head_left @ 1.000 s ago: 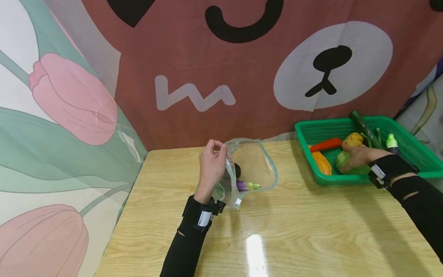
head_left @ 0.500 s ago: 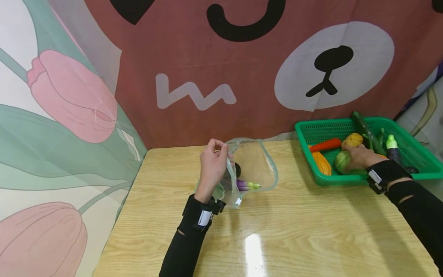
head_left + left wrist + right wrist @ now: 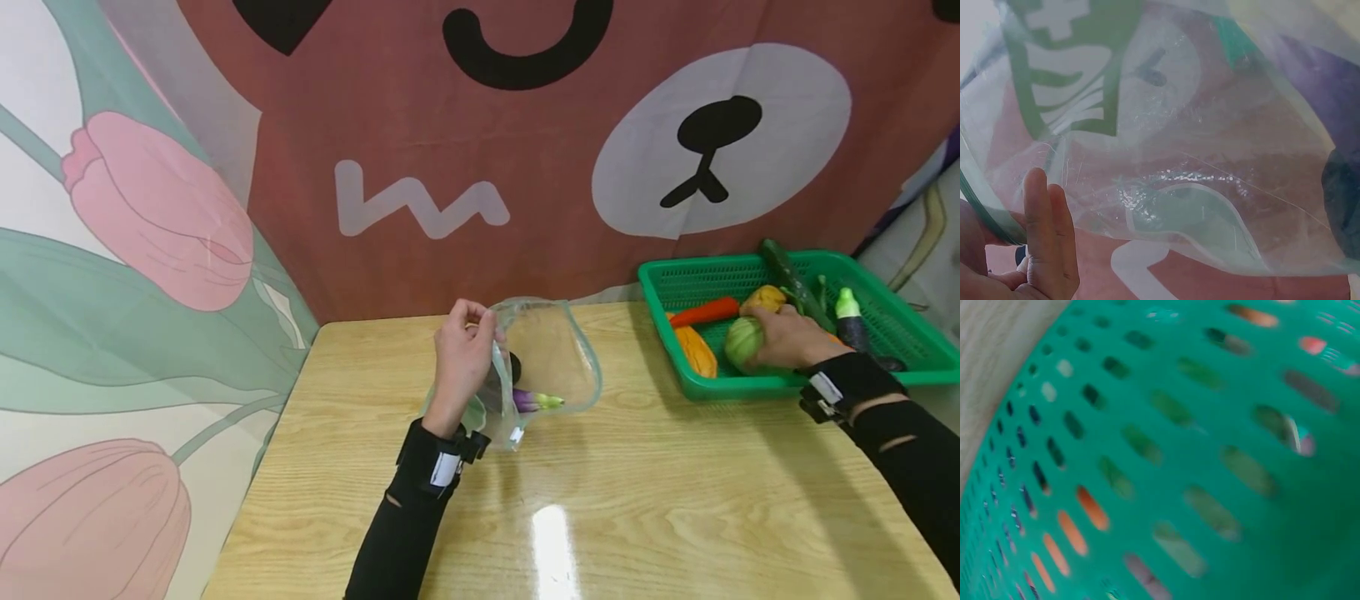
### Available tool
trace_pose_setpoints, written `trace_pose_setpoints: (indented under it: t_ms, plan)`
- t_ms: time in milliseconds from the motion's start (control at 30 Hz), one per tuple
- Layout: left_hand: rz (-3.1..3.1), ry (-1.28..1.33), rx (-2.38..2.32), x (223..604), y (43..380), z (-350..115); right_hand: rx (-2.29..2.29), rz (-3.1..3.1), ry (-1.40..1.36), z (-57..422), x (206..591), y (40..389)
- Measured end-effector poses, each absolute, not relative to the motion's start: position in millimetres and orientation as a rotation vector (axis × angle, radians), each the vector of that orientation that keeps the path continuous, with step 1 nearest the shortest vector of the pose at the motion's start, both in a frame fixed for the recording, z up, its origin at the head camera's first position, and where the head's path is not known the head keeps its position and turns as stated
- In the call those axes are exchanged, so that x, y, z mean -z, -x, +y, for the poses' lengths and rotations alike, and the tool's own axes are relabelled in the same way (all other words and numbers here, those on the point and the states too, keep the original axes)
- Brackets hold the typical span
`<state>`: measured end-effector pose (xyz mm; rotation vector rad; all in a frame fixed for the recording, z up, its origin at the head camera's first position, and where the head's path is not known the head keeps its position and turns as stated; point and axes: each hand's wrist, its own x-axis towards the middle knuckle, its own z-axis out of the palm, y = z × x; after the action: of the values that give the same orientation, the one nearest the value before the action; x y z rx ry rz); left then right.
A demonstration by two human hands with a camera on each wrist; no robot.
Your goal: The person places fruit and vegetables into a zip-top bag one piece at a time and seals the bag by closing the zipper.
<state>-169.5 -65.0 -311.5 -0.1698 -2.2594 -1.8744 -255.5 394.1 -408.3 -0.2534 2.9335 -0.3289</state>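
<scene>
In the head view my left hand (image 3: 463, 354) pinches the rim of a clear zip bag (image 3: 555, 350), keeping its mouth spread. A purple eggplant (image 3: 532, 402) with a pale green end and a dark rounded thing (image 3: 514, 367) lie in it. The left wrist view shows the fingers (image 3: 1047, 231) at the edge of the see-through bag (image 3: 1166, 150). My right hand (image 3: 787, 337) reaches into the green basket (image 3: 720, 387) and grips a round light green vegetable (image 3: 742, 343), like a cabbage; its fingertips are partly hidden. Basket wall (image 3: 1210, 450) fills the blurred right wrist view.
Around the right hand the basket holds a carrot (image 3: 705, 312), an orange-yellow vegetable (image 3: 697, 352), a yellow lumpy one (image 3: 765, 297), a cucumber (image 3: 795, 279) and a dark eggplant (image 3: 851, 321). A cloth backdrop (image 3: 420, 275) hangs behind the wooden table (image 3: 637, 500).
My right hand has shifted slightly around the round green vegetable, and more of its left side shows. The left hand and bag stay nearly still.
</scene>
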Motion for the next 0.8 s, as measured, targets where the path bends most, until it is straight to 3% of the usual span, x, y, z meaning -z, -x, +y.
trace_pose_setpoints:
  t_ms: [333, 800]
  plan:
    - [-2.242, 0.236, 1.798, 347, 195, -64, 0.432, 3.06, 0.336, 379, 386, 236]
    - [-2.245, 0.24, 1.821, 345, 195, -63, 0.833, 3.26, 0.483, 302, 336, 196]
